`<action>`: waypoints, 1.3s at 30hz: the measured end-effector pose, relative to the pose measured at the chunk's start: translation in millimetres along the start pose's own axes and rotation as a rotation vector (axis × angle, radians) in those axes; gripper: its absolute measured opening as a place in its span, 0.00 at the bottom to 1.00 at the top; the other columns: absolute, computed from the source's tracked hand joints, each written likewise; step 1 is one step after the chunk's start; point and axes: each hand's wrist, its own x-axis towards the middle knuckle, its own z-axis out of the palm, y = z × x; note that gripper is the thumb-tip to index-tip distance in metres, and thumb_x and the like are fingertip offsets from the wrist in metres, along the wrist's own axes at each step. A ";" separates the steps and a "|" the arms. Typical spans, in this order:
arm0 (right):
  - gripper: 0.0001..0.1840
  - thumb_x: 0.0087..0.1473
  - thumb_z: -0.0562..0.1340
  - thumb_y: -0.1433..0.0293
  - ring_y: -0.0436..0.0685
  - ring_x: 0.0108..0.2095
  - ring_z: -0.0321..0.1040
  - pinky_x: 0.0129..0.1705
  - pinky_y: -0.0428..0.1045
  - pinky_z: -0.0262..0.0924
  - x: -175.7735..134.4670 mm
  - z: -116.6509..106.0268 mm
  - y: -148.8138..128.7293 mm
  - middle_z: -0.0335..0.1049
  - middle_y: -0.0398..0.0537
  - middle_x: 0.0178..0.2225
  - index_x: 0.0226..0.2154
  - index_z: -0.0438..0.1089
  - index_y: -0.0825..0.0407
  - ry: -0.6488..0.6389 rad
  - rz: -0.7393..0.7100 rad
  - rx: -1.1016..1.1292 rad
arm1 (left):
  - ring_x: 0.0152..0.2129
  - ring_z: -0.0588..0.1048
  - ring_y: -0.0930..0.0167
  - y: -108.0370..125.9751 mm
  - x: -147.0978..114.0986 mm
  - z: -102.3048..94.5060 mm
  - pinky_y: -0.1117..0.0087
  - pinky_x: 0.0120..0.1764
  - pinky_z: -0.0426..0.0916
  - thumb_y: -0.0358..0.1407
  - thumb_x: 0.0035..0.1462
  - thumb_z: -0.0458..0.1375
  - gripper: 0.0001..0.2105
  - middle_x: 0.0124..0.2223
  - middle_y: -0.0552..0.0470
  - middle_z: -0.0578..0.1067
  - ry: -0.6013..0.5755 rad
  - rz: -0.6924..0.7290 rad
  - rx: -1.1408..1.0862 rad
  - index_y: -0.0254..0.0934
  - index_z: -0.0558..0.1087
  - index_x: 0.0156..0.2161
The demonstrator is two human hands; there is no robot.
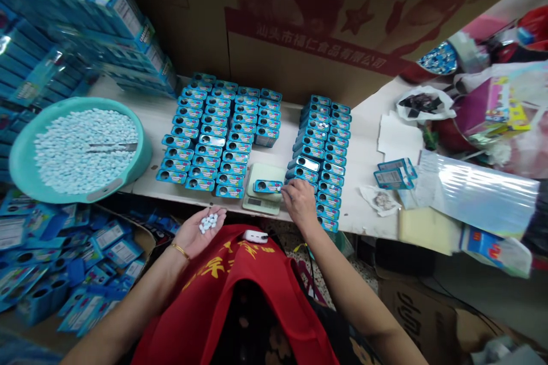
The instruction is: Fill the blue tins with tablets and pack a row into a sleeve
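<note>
My left hand [200, 230], palm up and cupped, holds a small heap of pale blue-white candies [208, 222]. My right hand [299, 199] reaches to the right end of a small blue box [266, 186], its thumb and forefinger pinched at a pale candy [279, 188]. That box lies on a white kitchen scale [258, 205]; the scale's display is too small to read. Rows of similar blue boxes [233, 167], with dark round holes on top, stand to the left of the scale. More rows of blue boxes [327, 198] stand beside my right hand.
A turquoise basin [143, 151] full of candies, with metal tongs [113, 147] lying in it, stands at left. Stacked boxes [124, 17] rise behind it; loose blue boxes [122, 251] fill a carton below. A large cardboard carton [201, 28] walls the back. Bags and packaging crowd the right.
</note>
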 end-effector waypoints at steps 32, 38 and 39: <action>0.10 0.54 0.53 0.72 0.52 0.38 0.59 0.38 0.47 0.59 -33.2 8.6 -94.7 0.62 0.49 0.36 0.41 0.62 0.53 -0.460 -0.386 0.270 | 0.26 0.73 0.71 -37.5 -2.8 24.3 0.68 0.35 0.69 0.29 0.54 0.50 0.08 0.27 0.45 0.73 -0.185 -0.278 0.088 0.27 0.70 0.31; 0.06 0.53 0.53 0.72 0.51 0.37 0.61 0.39 0.46 0.59 -32.8 10.7 -88.7 0.63 0.48 0.35 0.35 0.64 0.53 -0.437 -0.368 0.370 | 0.25 0.74 0.71 -37.9 2.1 25.5 0.69 0.34 0.70 0.26 0.52 0.50 0.07 0.27 0.45 0.74 -0.150 -0.253 0.112 0.26 0.70 0.30; 0.07 0.53 0.53 0.73 0.51 0.36 0.61 0.39 0.46 0.59 -30.9 9.5 -85.2 0.63 0.48 0.35 0.35 0.64 0.53 -0.415 -0.348 0.410 | 0.26 0.74 0.71 -37.6 3.2 26.9 0.69 0.35 0.70 0.26 0.52 0.50 0.07 0.28 0.44 0.74 -0.149 -0.247 0.108 0.26 0.71 0.30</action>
